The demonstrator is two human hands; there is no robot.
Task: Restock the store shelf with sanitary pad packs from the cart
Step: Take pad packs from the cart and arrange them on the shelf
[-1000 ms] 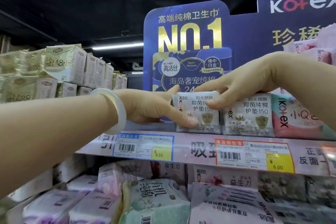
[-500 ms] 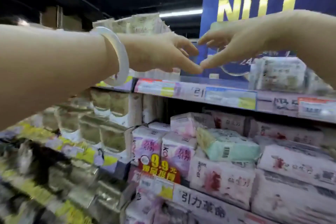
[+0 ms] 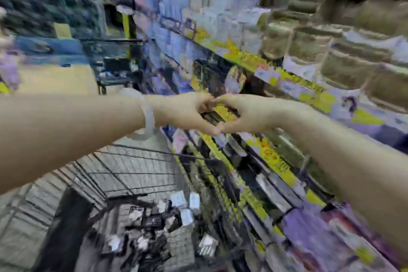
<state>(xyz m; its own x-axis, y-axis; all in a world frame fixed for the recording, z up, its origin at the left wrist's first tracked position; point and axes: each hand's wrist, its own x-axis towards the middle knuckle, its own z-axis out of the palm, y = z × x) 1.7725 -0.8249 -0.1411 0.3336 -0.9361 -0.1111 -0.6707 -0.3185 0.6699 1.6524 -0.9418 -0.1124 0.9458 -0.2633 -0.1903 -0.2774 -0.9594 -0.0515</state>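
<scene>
We see our left hand (image 3: 185, 112) and right hand (image 3: 245, 115) held out side by side in mid-air at the middle of a heavily blurred view, fingertips and thumbs touching each other. The fingers of both hands are loosely curled and neither holds anything; there is no pack between them. A pale bangle (image 3: 146, 115) sits on our left wrist.

The sanitary pad packs (image 3: 185, 207) lie well below the hands, near the bottom of the view, inside the wire cart (image 3: 123, 174). They show as small white-faced packets scattered among dark shapes in the basket (the blur hides any print, so we cannot tell the kinds apart). The hands are well apart from them and touch nothing in the cart.

To the right runs the store shelf (image 3: 284, 161), its tiers slanting away toward the far end of the aisle, with yellow price strips (image 3: 249, 59) along the edges. Purple and pink packs (image 3: 313, 229) fill the near lower tier at the right. Olive and white bundles (image 3: 353, 55) stand in a row on the upper tier at the far right. A second dark cart (image 3: 117, 64) stands farther down the aisle, to the left of the shelving.
</scene>
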